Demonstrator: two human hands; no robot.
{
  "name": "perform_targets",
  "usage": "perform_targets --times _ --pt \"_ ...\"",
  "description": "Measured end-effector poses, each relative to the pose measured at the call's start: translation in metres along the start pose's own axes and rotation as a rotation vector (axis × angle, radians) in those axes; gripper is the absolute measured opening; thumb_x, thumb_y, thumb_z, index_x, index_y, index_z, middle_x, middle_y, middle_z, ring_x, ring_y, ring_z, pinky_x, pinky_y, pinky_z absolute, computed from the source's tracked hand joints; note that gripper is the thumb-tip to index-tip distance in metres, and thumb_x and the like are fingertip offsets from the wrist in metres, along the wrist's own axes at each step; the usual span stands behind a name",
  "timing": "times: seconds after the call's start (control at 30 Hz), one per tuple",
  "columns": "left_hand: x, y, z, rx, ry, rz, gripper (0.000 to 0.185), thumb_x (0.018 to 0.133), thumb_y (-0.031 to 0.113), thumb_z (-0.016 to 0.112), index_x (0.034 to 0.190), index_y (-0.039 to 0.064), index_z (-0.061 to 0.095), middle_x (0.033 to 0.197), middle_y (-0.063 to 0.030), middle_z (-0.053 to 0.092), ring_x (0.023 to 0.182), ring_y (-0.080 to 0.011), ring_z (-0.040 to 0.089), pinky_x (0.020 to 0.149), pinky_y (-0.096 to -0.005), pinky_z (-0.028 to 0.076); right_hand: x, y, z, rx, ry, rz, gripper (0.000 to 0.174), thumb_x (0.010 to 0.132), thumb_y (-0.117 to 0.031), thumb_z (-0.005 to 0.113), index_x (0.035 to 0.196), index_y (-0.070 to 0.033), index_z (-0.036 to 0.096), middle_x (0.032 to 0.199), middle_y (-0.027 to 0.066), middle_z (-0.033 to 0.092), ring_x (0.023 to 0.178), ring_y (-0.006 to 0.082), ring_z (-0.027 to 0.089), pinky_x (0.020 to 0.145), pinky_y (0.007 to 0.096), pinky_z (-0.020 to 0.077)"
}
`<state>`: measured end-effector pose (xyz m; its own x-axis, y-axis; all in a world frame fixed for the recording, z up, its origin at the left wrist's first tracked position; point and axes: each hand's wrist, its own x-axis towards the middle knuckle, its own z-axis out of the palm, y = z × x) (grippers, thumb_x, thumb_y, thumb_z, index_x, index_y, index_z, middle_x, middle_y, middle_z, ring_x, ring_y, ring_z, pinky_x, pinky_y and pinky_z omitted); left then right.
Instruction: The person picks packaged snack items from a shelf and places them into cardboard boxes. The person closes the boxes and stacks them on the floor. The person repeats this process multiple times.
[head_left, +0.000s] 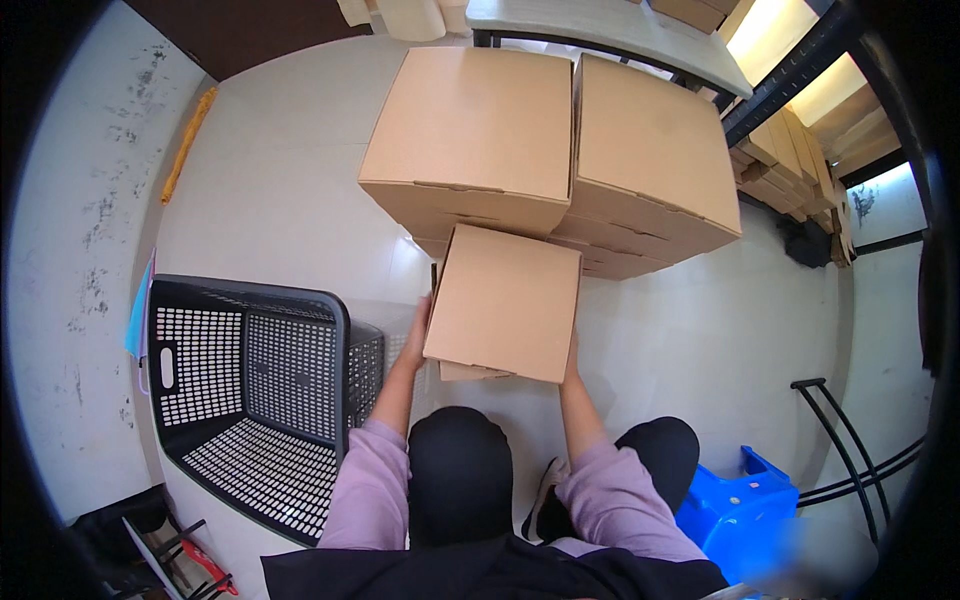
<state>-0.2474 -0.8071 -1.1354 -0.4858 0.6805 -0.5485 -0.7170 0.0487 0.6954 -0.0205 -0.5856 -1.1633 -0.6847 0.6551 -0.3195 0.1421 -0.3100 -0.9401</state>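
Note:
A smaller brown cardboard box is in front of my knees, with its lid closed. My left hand holds its left side, and my right hand grips the right side near the front corner; most of the fingers are hidden. Under its front edge shows a strip of more cardboard, maybe a second box. Just beyond stand two stacks of larger closed cartons, the left carton and the right carton side by side. The small box overlaps the left stack's front in view; whether they touch I cannot tell.
On the left is a black perforated plastic basket with its open side showing. A blue plastic stool and a black metal frame are at right. Behind the cartons stands a grey-topped table. Flat cartons are piled at far right.

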Motion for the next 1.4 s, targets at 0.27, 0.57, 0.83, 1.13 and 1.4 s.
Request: perform_targets --times 0.27,0.57,0.83,1.13,1.4 --pt "-0.167 0.128 0.118 0.257 0.161 0.362 0.082 0.086 0.070 0.009 0.146 0.014 0.009 0.151 -0.0133 0.006 0.139 -0.0319 0.006 0.108 -0.0542 -0.003 -0.110 -0.216 0.060 0.075 0.106 -0.057 0.079 0.088 -0.063 0.030 0.143 -0.008 0.021 0.147 0.0134 0.022 0.136 0.0287 0.020 0.109 0.0428 0.0129" --pt "-0.140 0.041 0.045 -0.001 0.243 -0.434 0.100 0.074 0.084 0.015 0.146 0.016 0.005 0.151 -0.0128 0.005 0.139 -0.0305 0.007 0.107 -0.0555 0.012 -0.088 -0.159 0.070 0.433 0.089 0.592 0.091 0.080 -0.073 0.033 0.145 -0.011 0.016 0.150 0.0142 0.013 0.137 0.0304 0.013 0.109 0.0504 0.0078" --pt "-0.098 0.019 0.054 -0.100 0.026 -0.308 0.095 0.075 0.083 0.018 0.136 0.012 0.037 0.132 -0.0096 0.045 0.115 -0.0247 0.046 0.094 -0.0396 0.038 -0.064 -0.060 0.078 0.447 -0.069 0.489 0.062 0.082 -0.050 0.055 0.129 -0.012 0.043 0.123 0.0046 0.051 0.112 0.0209 0.049 0.095 0.0442 0.0379" --pt "-0.072 0.017 0.061 -0.296 0.107 -0.048 0.089 0.080 0.077 0.024 0.132 0.008 0.041 0.126 -0.0107 0.050 0.113 -0.0251 0.049 0.096 -0.0393 0.039 -0.032 -0.062 0.079 0.559 -0.090 0.337 0.052 0.091 -0.043 0.046 0.130 -0.010 0.041 0.122 0.0039 0.051 0.109 0.0194 0.052 0.090 0.0352 0.0438" --pt "-0.103 0.025 0.066 -0.350 0.192 -0.226 0.112 0.069 0.087 0.020 0.144 0.004 0.010 0.148 -0.0213 0.003 0.136 -0.0400 -0.003 0.106 -0.0577 -0.001 -0.079 -0.136 0.069 0.338 0.094 0.546 0.091 0.082 -0.071 0.034 0.145 -0.010 0.009 0.150 0.0141 0.011 0.138 0.0300 0.010 0.109 0.0463 0.0143"
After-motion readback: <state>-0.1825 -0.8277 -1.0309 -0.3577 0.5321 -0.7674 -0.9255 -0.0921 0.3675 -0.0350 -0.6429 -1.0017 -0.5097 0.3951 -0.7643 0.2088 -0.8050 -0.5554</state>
